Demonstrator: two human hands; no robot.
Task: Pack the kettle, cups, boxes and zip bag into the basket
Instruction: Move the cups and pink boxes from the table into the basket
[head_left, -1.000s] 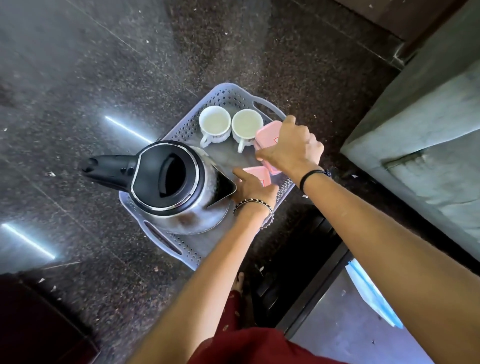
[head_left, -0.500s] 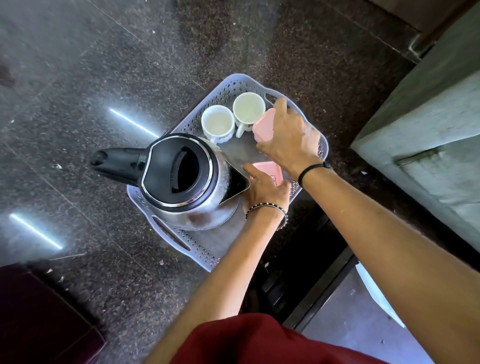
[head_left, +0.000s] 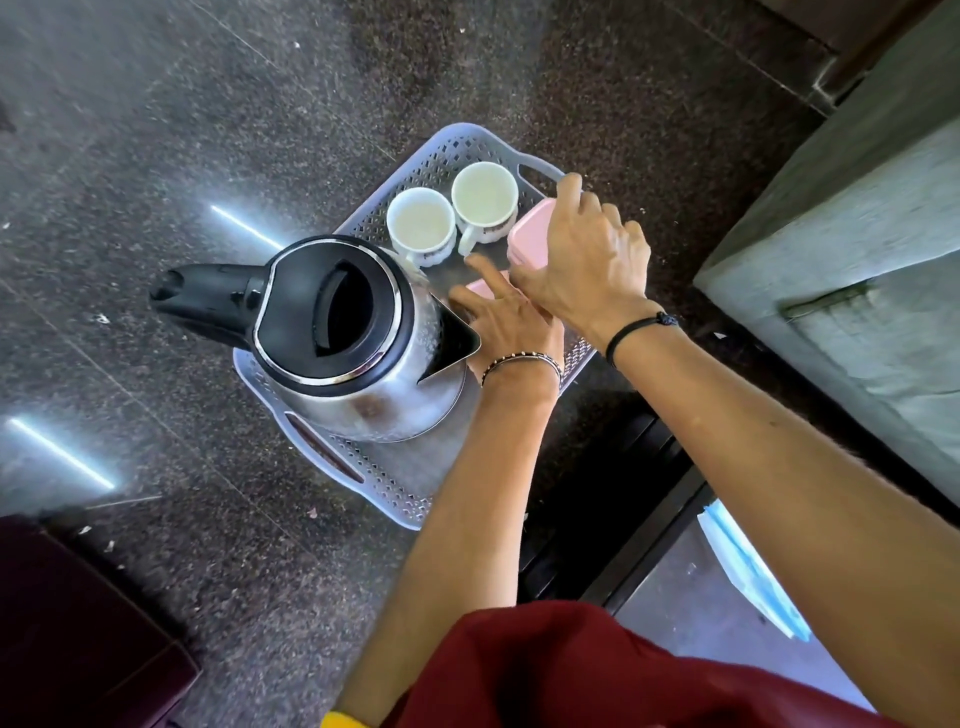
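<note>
Stone surface (head_left: 156, 130), dark and speckled, and on it sits the lavender perforated basket (head_left: 363, 467). Steel kettle (head_left: 363, 384) fills the near-left half of that basket, standing upright, black lid on top, black handle sticking out over the left rim, spout pointing right toward the hands. Both hands are inside the basket on the right side! Right hand (head_left: 587, 260), black cord at the wrist, has its fingers curled round the tilted pink box (head_left: 527, 239), held on its edge just beside the cups. Left hand (head_left: 511, 327), beaded bracelet on, lies lower with fingers stretched out over the flat pink box (head_left: 480, 287), which peeks out between thumb and forefinger. Two white cups at the far end: left cup (head_left: 421, 226) and right cup (head_left: 484, 196), upright, side by side.
</note>
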